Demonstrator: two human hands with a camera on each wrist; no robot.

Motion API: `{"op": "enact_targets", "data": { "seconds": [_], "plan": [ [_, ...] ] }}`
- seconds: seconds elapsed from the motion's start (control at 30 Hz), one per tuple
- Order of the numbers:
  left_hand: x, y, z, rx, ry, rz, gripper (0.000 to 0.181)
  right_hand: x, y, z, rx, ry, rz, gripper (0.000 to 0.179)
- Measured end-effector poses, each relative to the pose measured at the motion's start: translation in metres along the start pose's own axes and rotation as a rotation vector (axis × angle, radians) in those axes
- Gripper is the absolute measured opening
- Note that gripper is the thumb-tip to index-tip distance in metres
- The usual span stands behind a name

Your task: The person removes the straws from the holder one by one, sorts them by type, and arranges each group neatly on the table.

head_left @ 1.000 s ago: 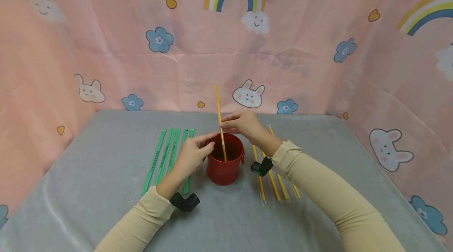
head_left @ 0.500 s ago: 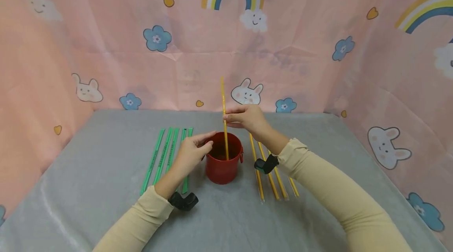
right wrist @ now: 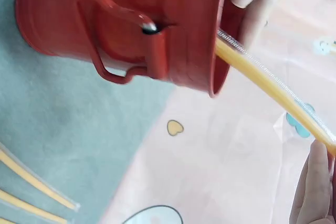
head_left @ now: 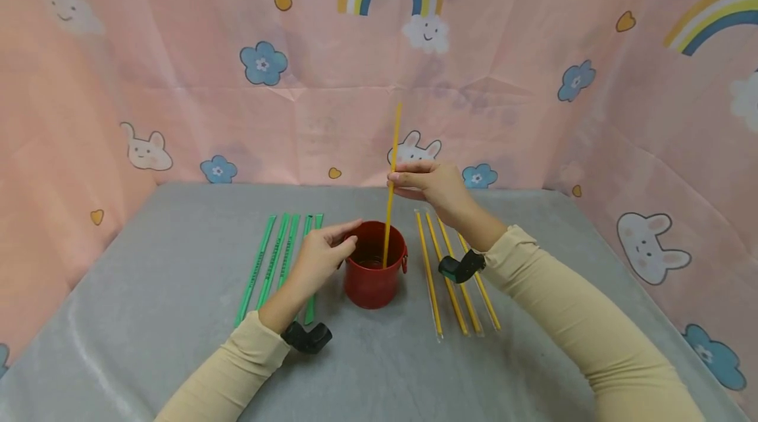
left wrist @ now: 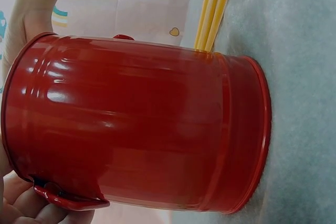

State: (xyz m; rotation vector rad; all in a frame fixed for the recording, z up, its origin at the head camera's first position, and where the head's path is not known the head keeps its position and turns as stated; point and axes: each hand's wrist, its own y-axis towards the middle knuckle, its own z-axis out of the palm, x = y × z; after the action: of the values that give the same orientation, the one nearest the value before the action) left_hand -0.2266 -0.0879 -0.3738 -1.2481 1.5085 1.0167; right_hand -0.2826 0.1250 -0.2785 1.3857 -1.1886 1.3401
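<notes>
A small red metal bucket (head_left: 370, 287) stands upright on the grey cloth, with a looped handle on its side (right wrist: 126, 19). My left hand (head_left: 322, 254) grips its left rim, thumb over the opening and fingers around the outside by the other handle, as the left wrist view shows. Between thumb and fingertips my right hand (head_left: 435, 188) pinches a yellow straw (head_left: 388, 224) in a clear wrapper. The straw is nearly upright, leaning right at the top. Its lower end is inside the bucket mouth, and my right hand is above the rim.
Several green-wrapped straws (head_left: 274, 261) lie side by side left of the bucket, partly behind my left hand. Several yellow straws (head_left: 429, 277) in clear wrappers lie to its right, beneath my right wrist. A pink patterned curtain (head_left: 331, 112) hangs behind the table.
My right hand has moved up and to the right with the yellow straw, whose lean has gone from left to right. My left hand stays on the bucket.
</notes>
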Motion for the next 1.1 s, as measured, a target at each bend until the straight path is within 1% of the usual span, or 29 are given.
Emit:
{"op": "enact_targets", "data": {
  "seconds": [0.1, 0.27, 0.5, 0.63, 0.8, 0.97, 1.1],
  "plan": [
    [0.0, 0.0, 0.0, 0.002, 0.003, 0.003, 0.039, 0.004, 0.001, -0.002, -0.001, 0.011, -0.003, 0.03],
    [0.001, 0.001, 0.001, 0.01, 0.003, 0.003, 0.039, 0.007, 0.0, -0.007, -0.009, 0.07, -0.011, 0.027],
    [0.001, 0.0, 0.001, 0.0, 0.003, -0.008, 0.039, 0.013, -0.002, -0.014, -0.012, 0.126, -0.037, 0.007],
    [0.001, 0.0, 0.001, -0.007, 0.004, -0.007, 0.038, 0.018, -0.004, -0.017, -0.009, 0.153, -0.041, 0.009],
    [0.002, 0.0, 0.001, -0.004, 0.008, -0.004, 0.039, 0.023, -0.008, -0.02, -0.004, 0.177, -0.037, 0.016],
    [0.003, 0.0, 0.001, -0.003, 0.007, 0.001, 0.038, 0.029, -0.011, -0.023, 0.022, 0.211, -0.079, 0.018],
    [0.003, 0.001, 0.001, -0.007, 0.005, 0.001, 0.038, 0.033, -0.012, -0.026, 0.017, 0.245, -0.098, 0.019]
  ]
}}
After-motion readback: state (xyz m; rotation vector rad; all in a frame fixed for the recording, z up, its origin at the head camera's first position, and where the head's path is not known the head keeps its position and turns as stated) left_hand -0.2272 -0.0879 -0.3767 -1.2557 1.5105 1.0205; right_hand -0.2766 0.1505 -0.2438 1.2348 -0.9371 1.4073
